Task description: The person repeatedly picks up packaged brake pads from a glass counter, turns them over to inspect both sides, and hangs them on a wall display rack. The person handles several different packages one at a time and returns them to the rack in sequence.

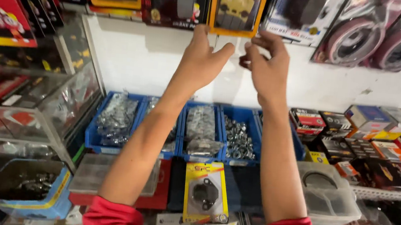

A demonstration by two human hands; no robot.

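1. Left hand (205, 58): raised toward 12 o'clock, fingers loosely spread and open, fingertips at the lower edge of the orange-framed blister pack (238, 7) hanging on the white wall (142, 56). Nothing gripped.
2. Right hand (265, 67): raised beside the left, fingers curled narrow and pinched near a small white tag or hook (231, 45) just under that pack; whether it actually grips this cannot be told.
3. Orange-framed blister pack: hangs at 12 o'clock, directly above both hands.
4. Blue bins (247, 117): row at centre, below the forearms, holding bagged metal parts and loose nuts (238, 139).
5. Yellow carded part (205, 192): lies at 6 o'clock between the forearms.
6. Stacked small boxes (371, 138): at 3 o'clock.
7. Glass display case (27, 104): at 9 o'clock.
8. Clear plastic tub (328, 198): at 4 o'clock.
9. Red sleeves (112, 217): at both elbows.
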